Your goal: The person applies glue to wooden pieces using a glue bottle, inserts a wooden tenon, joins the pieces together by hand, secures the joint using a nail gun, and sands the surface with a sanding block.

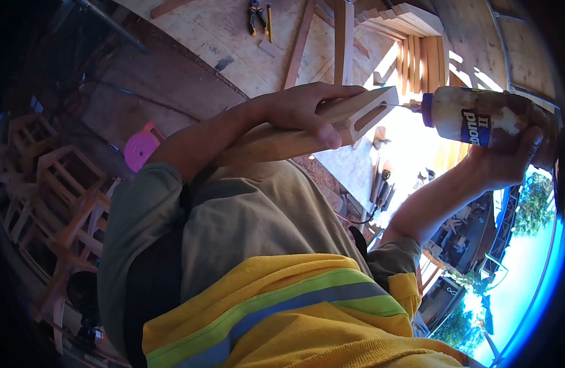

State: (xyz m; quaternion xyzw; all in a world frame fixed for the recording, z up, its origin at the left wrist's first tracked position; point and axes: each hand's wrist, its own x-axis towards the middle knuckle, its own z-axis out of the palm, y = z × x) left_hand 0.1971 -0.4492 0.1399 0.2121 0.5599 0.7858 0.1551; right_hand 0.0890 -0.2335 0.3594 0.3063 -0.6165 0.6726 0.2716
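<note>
My left hand (307,110) is wrapped round a thick wooden piece (264,144), thumb on the near side. An elongated slot shows in its end face, which points to the upper right. My right hand (509,156) grips a glue bottle (460,116) lying on its side, with a purple collar, a blue label and brown smears. The bottle's thin nozzle points left at the slot; whether its tip is inside or just at the opening is hard to tell in the glare.
Beyond my hands is a worktable (249,58) with pliers (256,18), a yellow pencil-like stick (269,20) and wooden strips. Stacked wood (426,61) stands at the upper right. Wooden frames (68,178) and a pink round object (143,150) are at the left.
</note>
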